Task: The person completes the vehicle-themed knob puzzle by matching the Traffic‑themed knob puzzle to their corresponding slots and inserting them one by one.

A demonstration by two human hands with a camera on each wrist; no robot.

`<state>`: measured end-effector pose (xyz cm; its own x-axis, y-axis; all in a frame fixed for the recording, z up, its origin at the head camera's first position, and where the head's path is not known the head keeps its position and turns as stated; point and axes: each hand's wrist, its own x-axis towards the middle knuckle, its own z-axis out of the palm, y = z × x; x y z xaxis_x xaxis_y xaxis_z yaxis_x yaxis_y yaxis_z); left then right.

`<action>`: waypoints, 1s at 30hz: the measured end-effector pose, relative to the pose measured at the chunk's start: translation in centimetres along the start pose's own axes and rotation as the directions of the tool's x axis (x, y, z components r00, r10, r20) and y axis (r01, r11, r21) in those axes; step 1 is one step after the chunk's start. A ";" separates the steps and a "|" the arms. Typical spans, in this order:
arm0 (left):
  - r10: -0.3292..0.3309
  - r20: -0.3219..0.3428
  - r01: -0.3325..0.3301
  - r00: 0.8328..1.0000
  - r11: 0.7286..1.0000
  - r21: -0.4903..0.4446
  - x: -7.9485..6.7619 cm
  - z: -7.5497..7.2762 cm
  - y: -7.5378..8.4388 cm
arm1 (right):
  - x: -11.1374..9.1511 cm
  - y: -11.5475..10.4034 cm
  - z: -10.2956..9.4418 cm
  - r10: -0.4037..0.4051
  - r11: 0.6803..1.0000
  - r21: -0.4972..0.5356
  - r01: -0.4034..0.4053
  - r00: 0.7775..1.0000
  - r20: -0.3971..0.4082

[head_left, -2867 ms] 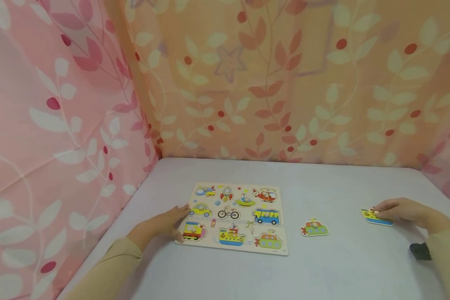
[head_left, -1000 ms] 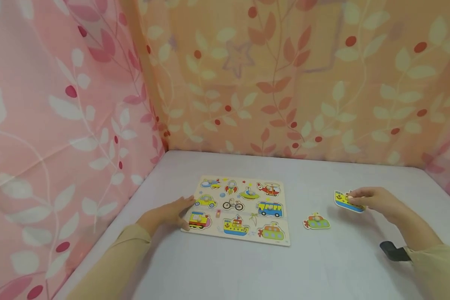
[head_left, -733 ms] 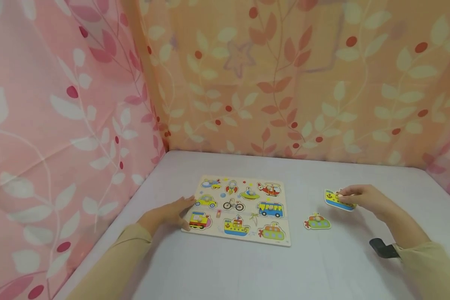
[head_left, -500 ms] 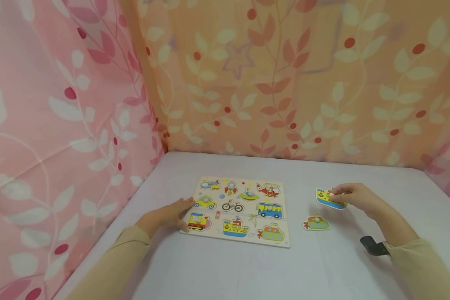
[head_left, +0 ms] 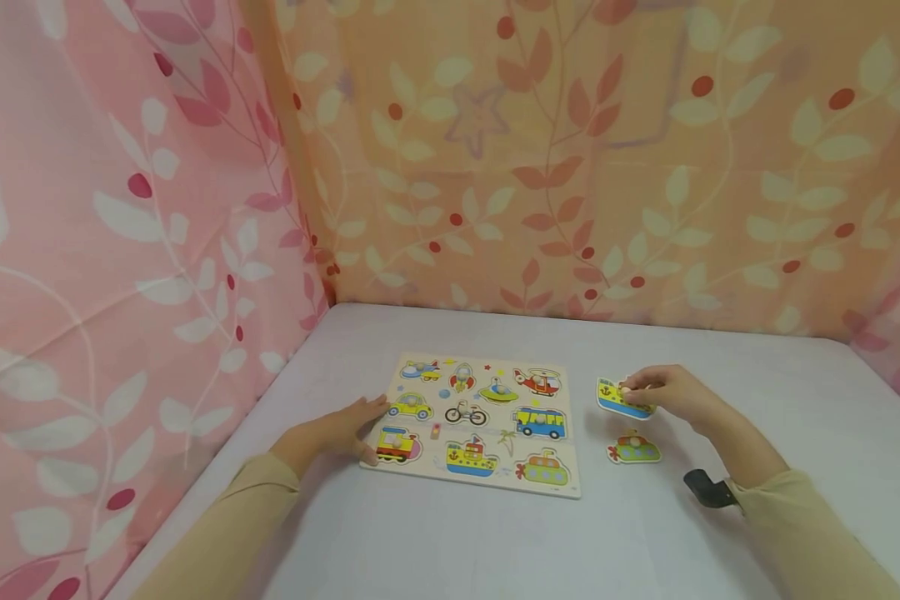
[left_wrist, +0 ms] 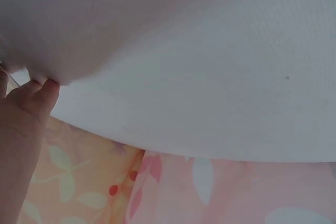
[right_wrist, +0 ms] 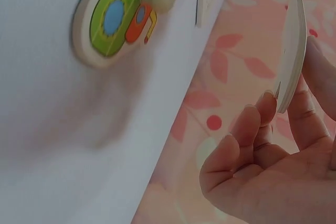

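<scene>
My right hand (head_left: 675,398) pinches a yellow-and-blue boat puzzle piece (head_left: 612,398) by its knob, raised above the table just right of the puzzle board (head_left: 431,463). The right wrist view shows the held piece (right_wrist: 294,51) nearly edge-on, fingers around it. Below that hand, a green submarine puzzle piece (head_left: 637,451) lies flat on the table, its round knob up. My left hand (head_left: 336,430) rests at the board's left edge, thumb near the lower corner. Only part of the left hand (left_wrist: 26,116) shows in the left wrist view.
Vehicle pictures cover the board, several with knobs; the boat and submarine spots at its front show no knob. A black device (head_left: 708,490) sits at the right wrist. Leaf-patterned curtains, pink (head_left: 195,275) and orange (head_left: 420,275), border the white table (head_left: 450,550).
My right hand has picked the boat piece up from the far right and carried it left, past the submarine piece, towards the board. The left hand stays at the board's edge.
</scene>
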<state>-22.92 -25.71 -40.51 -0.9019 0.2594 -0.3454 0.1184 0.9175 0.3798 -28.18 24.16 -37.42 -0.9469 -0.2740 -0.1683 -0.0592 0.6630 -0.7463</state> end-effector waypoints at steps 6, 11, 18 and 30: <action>0.000 -0.001 0.000 1.000 1.000 -0.017 0.0 0.1 0.2 | 0.3 -0.8 0.8 -0.009 1.000 -0.003 0.009 1.000 0.002; -0.021 -0.005 0.021 1.000 1.000 -0.007 0.1 0.2 0.2 | 0.6 -1.4 1.4 -0.034 0.999 -0.005 0.034 0.999 0.007; -0.014 -0.008 0.014 1.000 1.000 -0.005 0.3 0.3 0.0 | 1.2 -2.2 2.7 -0.055 0.998 0.031 0.054 0.998 0.023; -0.020 -0.009 0.019 1.000 1.000 -0.018 0.0 0.2 0.1 | 2.0 -3.5 5.9 -0.074 0.997 0.026 0.073 0.997 0.002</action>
<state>-22.81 -25.57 -40.59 -0.9079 0.2386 -0.3448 0.0934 0.9168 0.3884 -27.98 17.18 -38.99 -0.9393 -0.3235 -0.1143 -0.1204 0.6230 -0.7729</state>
